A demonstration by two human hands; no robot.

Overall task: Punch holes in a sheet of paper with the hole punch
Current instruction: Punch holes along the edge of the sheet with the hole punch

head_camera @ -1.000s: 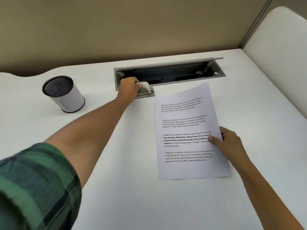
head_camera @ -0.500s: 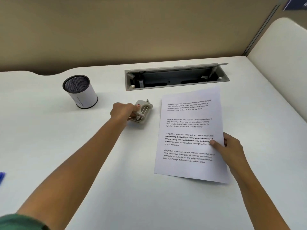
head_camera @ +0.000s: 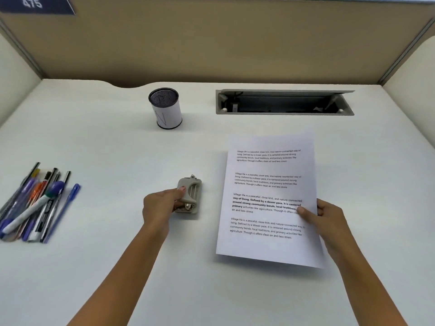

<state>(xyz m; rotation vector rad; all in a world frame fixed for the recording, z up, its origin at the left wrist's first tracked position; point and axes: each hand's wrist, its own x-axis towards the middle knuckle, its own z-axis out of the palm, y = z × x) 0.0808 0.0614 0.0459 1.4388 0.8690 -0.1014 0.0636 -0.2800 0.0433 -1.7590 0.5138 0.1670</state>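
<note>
A small grey hole punch (head_camera: 191,195) rests on the white desk (head_camera: 117,267), a little left of the paper. My left hand (head_camera: 162,205) grips its left side, thumb on top of the lever. A printed sheet of paper (head_camera: 268,198) with four blocks of text is pinched at its right edge by my right hand (head_camera: 326,220), thumb on top and fingers underneath. Its near edge is raised slightly off the desk and casts a shadow. A gap of bare desk separates the punch from the sheet's left edge.
An empty mesh pen cup (head_camera: 166,108) stands at the back centre. An open grey cable tray (head_camera: 283,103) is recessed in the desk at the back right. Several pens and markers (head_camera: 35,203) lie in a pile at the left. Beige partition walls enclose the desk.
My left hand pulled the hole punch from beside the cable tray toward me and set it left of the sheet. My right hand kept hold of the paper, whose near edge lifted.
</note>
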